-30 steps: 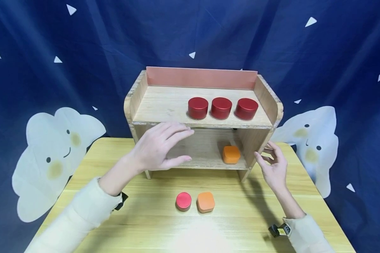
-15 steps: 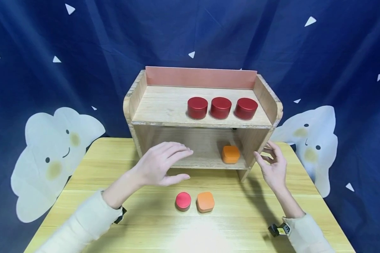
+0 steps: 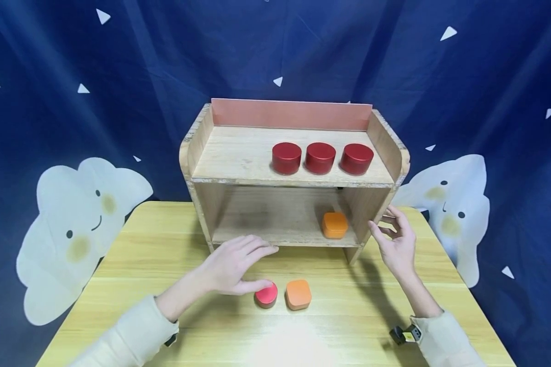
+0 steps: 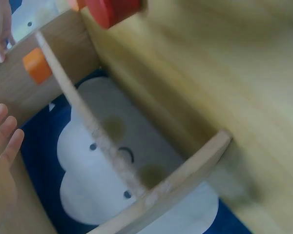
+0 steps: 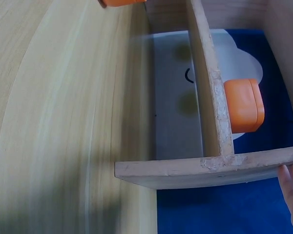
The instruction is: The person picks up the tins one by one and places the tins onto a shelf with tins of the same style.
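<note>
Just under the left hand (image 3: 231, 265), fingers spread and thumb touching it, sits the small red tin (image 3: 267, 295) on the desk (image 3: 349, 316), probably light, rigid, smooth, best pinched by its sides, while the right hand (image 3: 397, 243), loosely curled, steadies the shelf (image 3: 385, 153).

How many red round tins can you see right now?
4. Three red tins stand in a row on the shelf's top board: left, middle, right. A fourth red tin sits on the table under the left hand. None appears hidden.

Both arms wear cream long sleeves (image 3: 128, 331), with a small black device strapped at each wrist (image 3: 406, 334).
</note>
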A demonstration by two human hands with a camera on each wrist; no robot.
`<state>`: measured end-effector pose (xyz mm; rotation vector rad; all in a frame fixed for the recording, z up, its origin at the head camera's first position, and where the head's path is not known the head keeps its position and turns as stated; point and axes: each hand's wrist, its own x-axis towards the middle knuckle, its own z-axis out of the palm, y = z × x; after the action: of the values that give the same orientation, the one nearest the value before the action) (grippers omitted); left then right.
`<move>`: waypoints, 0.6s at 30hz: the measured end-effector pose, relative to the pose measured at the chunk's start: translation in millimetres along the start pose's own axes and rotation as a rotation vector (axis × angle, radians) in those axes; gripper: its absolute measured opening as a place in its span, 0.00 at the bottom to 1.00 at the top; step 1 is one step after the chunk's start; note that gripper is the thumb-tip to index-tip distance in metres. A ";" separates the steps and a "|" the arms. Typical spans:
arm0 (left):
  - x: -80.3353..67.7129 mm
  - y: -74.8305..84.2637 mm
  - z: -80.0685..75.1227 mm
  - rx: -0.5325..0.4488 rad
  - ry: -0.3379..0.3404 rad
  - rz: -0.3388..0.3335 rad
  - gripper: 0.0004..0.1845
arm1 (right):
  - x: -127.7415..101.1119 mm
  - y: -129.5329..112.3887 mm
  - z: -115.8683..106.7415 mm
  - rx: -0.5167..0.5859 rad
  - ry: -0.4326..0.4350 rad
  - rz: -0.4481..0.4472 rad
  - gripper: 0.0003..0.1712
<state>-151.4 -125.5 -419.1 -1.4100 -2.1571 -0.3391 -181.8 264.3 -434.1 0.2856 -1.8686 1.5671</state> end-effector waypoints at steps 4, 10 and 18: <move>-6.3 6.4 9.4 0.002 -0.057 -0.022 0.36 | -0.6 -0.3 -0.8 -0.007 0.000 0.001 0.30; -18.7 15.6 21.7 -0.038 -0.164 -0.083 0.38 | -1.0 -0.8 -0.4 -0.007 -0.004 0.005 0.30; -34.5 23.0 39.2 -0.075 -0.295 -0.175 0.38 | -1.1 -0.1 -0.1 -0.010 0.001 -0.002 0.30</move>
<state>-131.6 -123.5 -472.6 -1.3866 -2.5401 -0.2932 -180.9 264.1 -434.7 0.2830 -1.8742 1.5560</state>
